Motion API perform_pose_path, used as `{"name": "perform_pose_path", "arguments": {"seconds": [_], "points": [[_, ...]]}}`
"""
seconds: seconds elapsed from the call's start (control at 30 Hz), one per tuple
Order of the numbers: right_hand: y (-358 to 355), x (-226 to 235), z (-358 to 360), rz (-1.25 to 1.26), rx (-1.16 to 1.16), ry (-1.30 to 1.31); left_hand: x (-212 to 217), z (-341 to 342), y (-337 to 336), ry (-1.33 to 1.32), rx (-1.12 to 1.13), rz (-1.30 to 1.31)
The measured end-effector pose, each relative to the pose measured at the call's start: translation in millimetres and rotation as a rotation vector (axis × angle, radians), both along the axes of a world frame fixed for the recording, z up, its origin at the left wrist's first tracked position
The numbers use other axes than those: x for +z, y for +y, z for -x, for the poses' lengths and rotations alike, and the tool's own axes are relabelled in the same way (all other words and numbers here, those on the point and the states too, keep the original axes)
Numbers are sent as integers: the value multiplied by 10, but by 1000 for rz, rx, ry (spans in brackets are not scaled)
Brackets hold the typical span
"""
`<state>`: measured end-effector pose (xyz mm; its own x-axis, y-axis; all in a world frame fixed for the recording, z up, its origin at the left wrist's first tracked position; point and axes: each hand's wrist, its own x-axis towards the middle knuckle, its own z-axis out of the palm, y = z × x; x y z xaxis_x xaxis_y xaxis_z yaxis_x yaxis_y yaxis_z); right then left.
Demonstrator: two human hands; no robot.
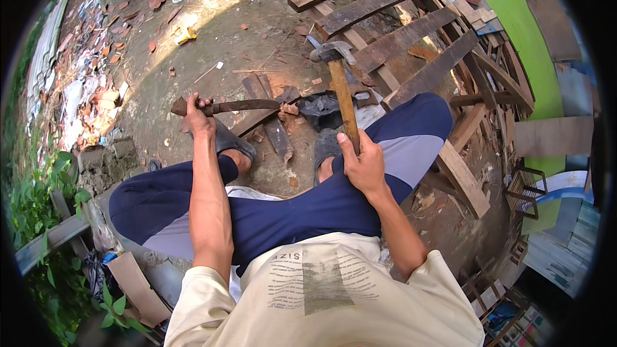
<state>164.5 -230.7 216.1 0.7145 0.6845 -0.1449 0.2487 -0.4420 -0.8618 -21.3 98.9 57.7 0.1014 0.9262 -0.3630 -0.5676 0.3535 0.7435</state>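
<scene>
My left hand point(200, 114) is closed round the wooden handle of a machete point(247, 105), whose dark, worn blade points right across the space between my feet. In my right hand point(365, 164) is a claw hammer point(339, 77), gripped low on its wooden handle with the metal head up and away from me. Beneath and beyond the blade lie dark wood strips point(276, 133) on the ground. A crumpled black plastic thing point(321, 110) lies between the blade's tip and the hammer. The machete and hammer are apart.
A slatted wooden frame point(392, 45) spreads over the far right, with loose planks and a green panel point(530, 77) beyond it. Rubble and litter point(96, 96) cover the ground at far left. A concrete block point(106, 164) and leafy plants point(48, 218) stand beside my left knee.
</scene>
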Motion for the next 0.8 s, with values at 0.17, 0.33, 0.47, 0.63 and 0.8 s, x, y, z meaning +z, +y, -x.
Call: {"name": "perform_pose_path", "arguments": {"seconds": [0.17, 0.33, 0.47, 0.63, 0.8], "points": [[-4, -72, -10, -26, -55, 59, 273, -384, -209, 192, -118, -261], [-33, -80, -30, -57, -49, 38, 696, -823, -697, 631, -367, -527], [-56, -99, -23, -51, -17, -15, 796, -902, -839, 761, -466, -727], [-37, 130, 14, -82, 81, -136, 792, -940, -931, 695, -468, -847], [-49, 343, 109, -91, 158, -85, 787, -950, -1001, 657, -545, -898]]}}
